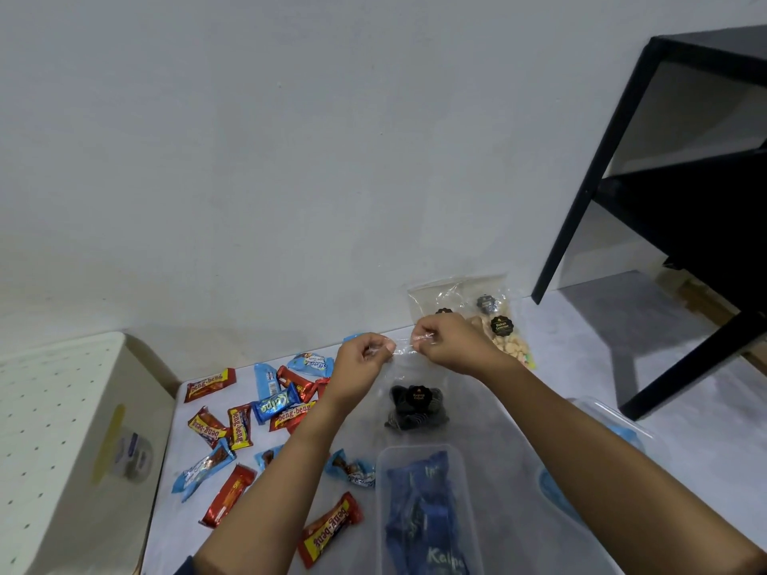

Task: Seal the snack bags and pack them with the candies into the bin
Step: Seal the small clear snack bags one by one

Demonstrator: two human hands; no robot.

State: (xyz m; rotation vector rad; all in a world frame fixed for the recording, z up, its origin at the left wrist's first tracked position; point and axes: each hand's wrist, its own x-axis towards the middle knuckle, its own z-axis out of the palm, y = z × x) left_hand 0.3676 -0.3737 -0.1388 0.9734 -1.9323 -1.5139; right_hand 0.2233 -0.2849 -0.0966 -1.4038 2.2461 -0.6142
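Observation:
A clear snack bag of dark cookies with a black label hangs above the floor, and both hands pinch its top edge. My left hand grips the left end of the strip, my right hand the right end. More clear snack bags with pale snacks lean on the wall behind. Several red and blue candies lie scattered on the left. A clear plastic bin with blue packets inside stands close in front.
A white perforated box stands at the left. At the right stands a black metal table frame. The bin's clear lid with blue clips lies under my right forearm. The wall runs close behind the bags.

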